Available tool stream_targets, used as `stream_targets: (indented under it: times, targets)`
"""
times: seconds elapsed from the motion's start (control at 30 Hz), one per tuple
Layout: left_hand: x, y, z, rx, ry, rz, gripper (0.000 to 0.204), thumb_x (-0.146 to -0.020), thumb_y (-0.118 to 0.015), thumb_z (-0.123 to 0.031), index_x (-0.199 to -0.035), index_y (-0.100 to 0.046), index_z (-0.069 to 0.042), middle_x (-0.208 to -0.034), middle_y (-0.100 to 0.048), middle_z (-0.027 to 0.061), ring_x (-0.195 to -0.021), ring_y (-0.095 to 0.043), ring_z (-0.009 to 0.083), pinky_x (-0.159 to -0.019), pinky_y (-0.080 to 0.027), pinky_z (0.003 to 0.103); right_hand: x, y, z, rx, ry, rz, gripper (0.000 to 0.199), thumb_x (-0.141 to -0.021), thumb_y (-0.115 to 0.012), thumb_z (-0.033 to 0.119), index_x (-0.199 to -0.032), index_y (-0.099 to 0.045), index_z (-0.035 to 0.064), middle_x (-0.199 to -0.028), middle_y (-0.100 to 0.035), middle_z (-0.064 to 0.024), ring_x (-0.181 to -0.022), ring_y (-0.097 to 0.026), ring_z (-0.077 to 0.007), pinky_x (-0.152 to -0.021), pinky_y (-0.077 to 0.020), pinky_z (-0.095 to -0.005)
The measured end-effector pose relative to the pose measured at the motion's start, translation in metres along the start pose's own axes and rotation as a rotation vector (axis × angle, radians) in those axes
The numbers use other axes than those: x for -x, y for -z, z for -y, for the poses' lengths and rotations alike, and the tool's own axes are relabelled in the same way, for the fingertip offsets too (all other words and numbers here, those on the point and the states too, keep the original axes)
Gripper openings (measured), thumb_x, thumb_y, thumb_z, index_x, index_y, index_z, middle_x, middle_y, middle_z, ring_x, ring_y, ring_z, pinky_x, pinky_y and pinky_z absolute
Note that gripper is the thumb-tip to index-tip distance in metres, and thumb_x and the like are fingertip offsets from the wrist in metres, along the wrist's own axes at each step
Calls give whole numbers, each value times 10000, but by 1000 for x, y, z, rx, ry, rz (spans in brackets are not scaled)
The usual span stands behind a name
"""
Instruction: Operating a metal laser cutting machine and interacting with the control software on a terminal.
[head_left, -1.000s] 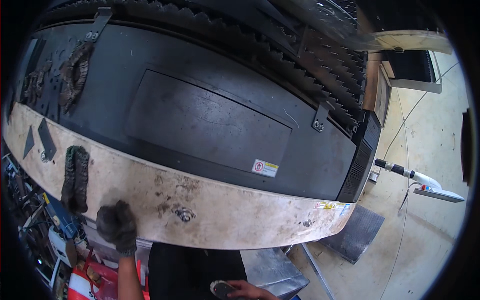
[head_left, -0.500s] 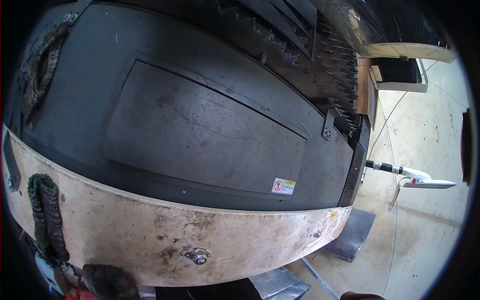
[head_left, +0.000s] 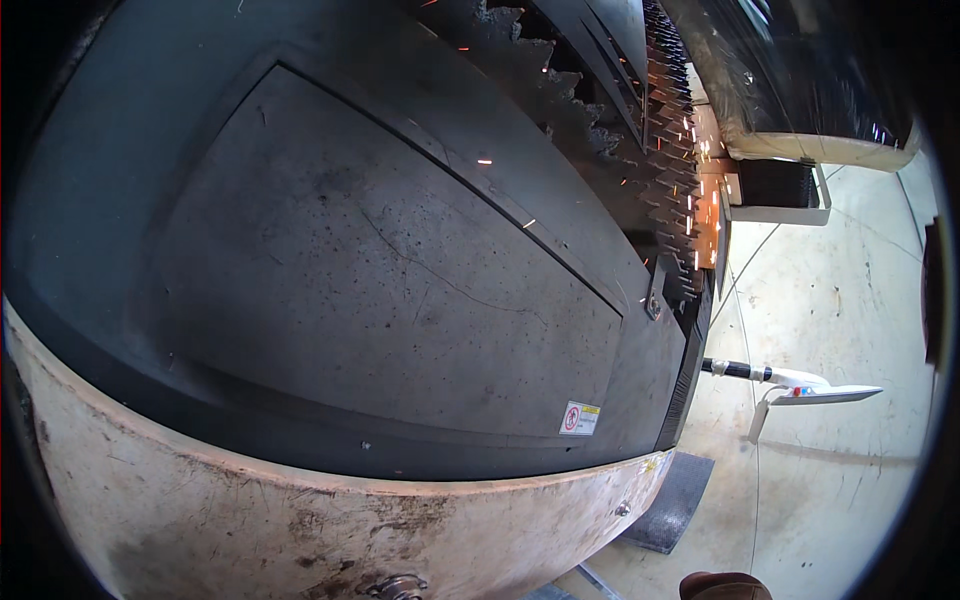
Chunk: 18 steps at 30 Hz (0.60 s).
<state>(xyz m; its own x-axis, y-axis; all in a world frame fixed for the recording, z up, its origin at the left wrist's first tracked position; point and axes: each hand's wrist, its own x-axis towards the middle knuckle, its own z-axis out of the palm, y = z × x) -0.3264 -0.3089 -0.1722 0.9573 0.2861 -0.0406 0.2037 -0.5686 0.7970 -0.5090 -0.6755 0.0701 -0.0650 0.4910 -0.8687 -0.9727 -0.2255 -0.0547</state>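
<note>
Neither of my hands shows in the head view. In front of me is a large machine with a dark grey top cover [head_left: 400, 280] and a scuffed, off-white side [head_left: 230, 530]. Behind the cover runs a bed of toothed metal slats [head_left: 668, 190]. Orange sparks [head_left: 690, 205] spray along the slats, and a few fly over the cover. A small warning label [head_left: 579, 418] is stuck near the cover's right corner.
A screen on an arm [head_left: 825, 394] juts out from the machine's right end over the pale floor [head_left: 800, 480]. A grey mat [head_left: 672, 500] lies beside the machine. Dark plastic sheeting [head_left: 800, 80] hangs at the upper right. A brown rounded object [head_left: 722, 586] shows at the lower edge.
Bright sparks have appeared over the slats. My view has shifted and come closer to the cover; the dark gloves or rags at the left have passed out of it.
</note>
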Motion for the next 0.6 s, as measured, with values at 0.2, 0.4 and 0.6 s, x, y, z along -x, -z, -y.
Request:
stream_targets:
  times: [0.2, 0.4, 0.6]
  targets:
    - [6, -1, -5, -19, 17, -37, 125, -977, -571, -129, -881, -540, -55, -694, -519, 59, -612, -487, 195, -573, -429, 352, 3, 8, -12, 23, -5, -73, 431, -838, -666, 188, -1233, -618, 22, -909, -678, -66, -762, -589, -157, -637, -499, -338]
    - [6, 3, -11, -44, 19, -80, 135, -970, -578, -128, -866, -542, -52, -698, -524, 68, -616, -493, 206, -580, -430, 360, 0, 17, -26, 49, 6, -138, 425, -851, -667, 185, -1240, -616, 23, -916, -682, -69, -761, -601, -159, -636, -506, -334]
    - [6, -2, -12, -61, 28, -125, 144, -964, -586, -128, -851, -544, -49, -701, -529, 76, -620, -500, 217, -587, -431, 368, -8, 32, -39, 80, 13, -211, 419, -863, -668, 182, -1248, -614, 23, -923, -685, -73, -760, -612, -161, -635, -512, -330]
